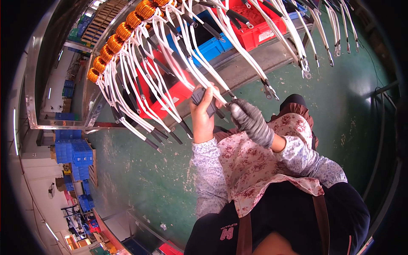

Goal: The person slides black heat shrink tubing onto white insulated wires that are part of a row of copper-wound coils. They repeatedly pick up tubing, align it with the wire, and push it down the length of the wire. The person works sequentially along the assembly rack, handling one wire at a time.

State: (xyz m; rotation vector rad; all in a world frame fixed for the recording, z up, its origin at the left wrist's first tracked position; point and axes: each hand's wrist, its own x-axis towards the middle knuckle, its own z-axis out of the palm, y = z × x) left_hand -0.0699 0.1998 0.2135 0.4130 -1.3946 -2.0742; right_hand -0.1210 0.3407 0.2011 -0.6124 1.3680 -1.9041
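Observation:
My bare left hand is closed around a dark grey block-shaped object, whose exact kind I cannot make out. White sleeved leads pass between its fingers. My right hand, in a grey striped glove, pinches the lower end of a white lead just beside the left one. The lead's tip is hidden by the glove. Above hang several copper-wound ring coils in a row, with white leads dangling from them. Many leads end in black sleeving or bare metal ring lugs.
Behind the leads, a red bin, a blue bin and another red bin stand on a metal bench. A metal frame runs at left. Blue crates are stacked farther off on the green floor.

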